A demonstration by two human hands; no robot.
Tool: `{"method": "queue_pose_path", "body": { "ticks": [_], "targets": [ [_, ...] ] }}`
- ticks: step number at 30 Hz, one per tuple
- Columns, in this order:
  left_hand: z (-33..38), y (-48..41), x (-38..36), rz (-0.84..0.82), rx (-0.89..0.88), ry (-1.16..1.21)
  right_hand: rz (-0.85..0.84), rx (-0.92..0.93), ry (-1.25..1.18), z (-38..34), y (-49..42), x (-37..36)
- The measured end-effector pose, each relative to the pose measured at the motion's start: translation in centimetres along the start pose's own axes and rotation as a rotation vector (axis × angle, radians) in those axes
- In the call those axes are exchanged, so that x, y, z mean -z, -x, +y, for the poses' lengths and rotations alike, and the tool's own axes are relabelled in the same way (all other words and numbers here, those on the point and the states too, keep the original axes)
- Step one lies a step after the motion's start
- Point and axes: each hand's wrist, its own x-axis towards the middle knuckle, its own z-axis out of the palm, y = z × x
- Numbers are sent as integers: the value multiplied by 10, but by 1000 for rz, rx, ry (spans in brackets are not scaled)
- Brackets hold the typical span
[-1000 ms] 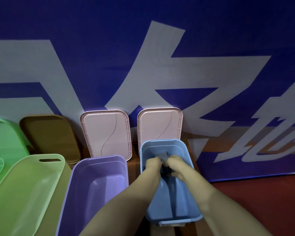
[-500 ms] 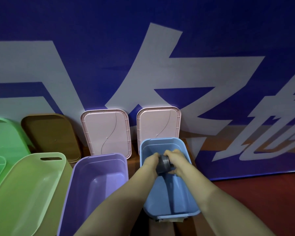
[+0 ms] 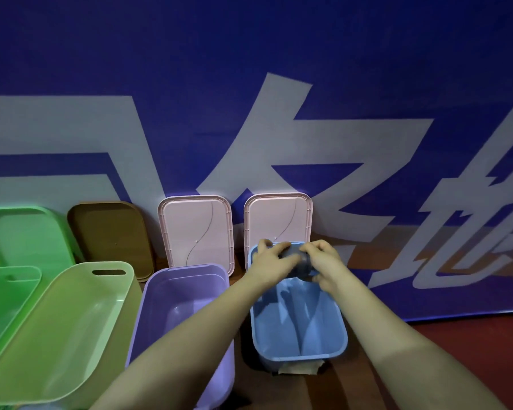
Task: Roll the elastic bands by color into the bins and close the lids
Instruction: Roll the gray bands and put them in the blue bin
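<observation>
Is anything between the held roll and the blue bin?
Nothing visible. The left hand and right hand grip the roll over the far end of the open blue bin; the lid leans behind it, off the opening.

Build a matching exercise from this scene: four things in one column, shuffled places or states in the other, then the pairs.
1. blue bin
2. purple bin
3. brown lid
4. rolled band

A. propped against banner
B. gripped by left hand and right hand
C. rightmost bin, below the hands
D. open, just left of blue bin

Pairs: 1-C, 2-D, 3-A, 4-B
</observation>
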Motion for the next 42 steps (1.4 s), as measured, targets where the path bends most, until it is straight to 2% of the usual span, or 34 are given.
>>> {"method": "queue_pose_path", "body": {
  "ticks": [2, 4, 5, 9, 11, 19, 23, 28, 34, 37, 42],
  "targets": [
    [1, 2, 9, 7, -122, -314, -21, 14, -8, -5, 5, 2],
    [2, 4, 15, 19, -249, -433, -32, 38, -11, -10, 11, 2],
    [3, 4, 17, 14, -263, -382, -39, 51, -15, -13, 13, 2],
    [1, 10, 26, -72, -233, 105, -121, 103, -54, -22, 25, 7],
    [2, 14, 31, -91, -258, 214, -174, 135, -47, -23, 29, 11],
    [4, 11, 41, -113, -208, 421, -371, 237, -89, -22, 32, 19],
    [4, 10, 43, -103, -126, 529, -360, 297, 150, -27, 32, 25],
    [3, 11, 37, -194, -86, 604, -499, 191, 37, -27, 26, 24],
    [-4, 9, 29, -137, -86, 601, -510, 112, 27, -23, 24, 21],
    [-6, 8, 27, -118, -111, 590, -527, 101, 104, -19, 20, 21],
    [-9, 6, 19, -104, -118, 628, -349, 152, 99, -13, 14, 11]
  ]
}}
